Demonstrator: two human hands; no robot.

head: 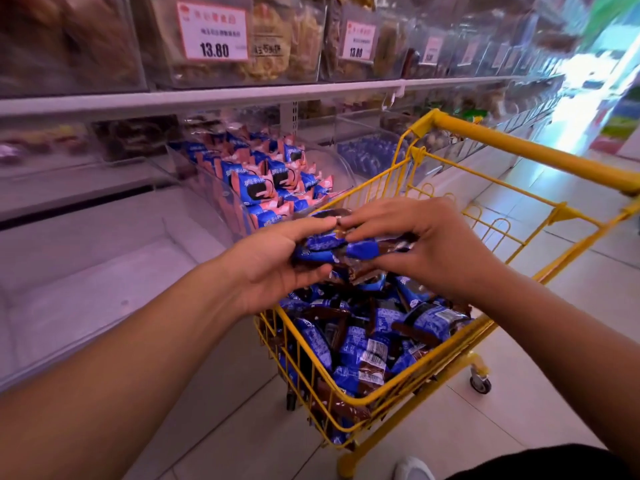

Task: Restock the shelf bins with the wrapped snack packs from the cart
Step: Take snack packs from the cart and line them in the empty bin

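Yellow wire cart (pixel 408 386) sat heaped with glossy blue packs (pixel 374 341). Clear bin (pixel 221 199) held pink-blue ones. Left hand (pixel 277 268) and right hand (pixel 433 244) both pinched a bunch (pixel 339 252).

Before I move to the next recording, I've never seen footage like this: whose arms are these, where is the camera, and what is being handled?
There is no machine. The single picture comes from a camera worn on a person's head, looking down at their bare arms. The left hand and right hand together hold a small bunch of blue and brown wrapped snack packs above a yellow wire cart piled with more. Behind stands a clear shelf bin holding blue and pink packs; price tags hang above.
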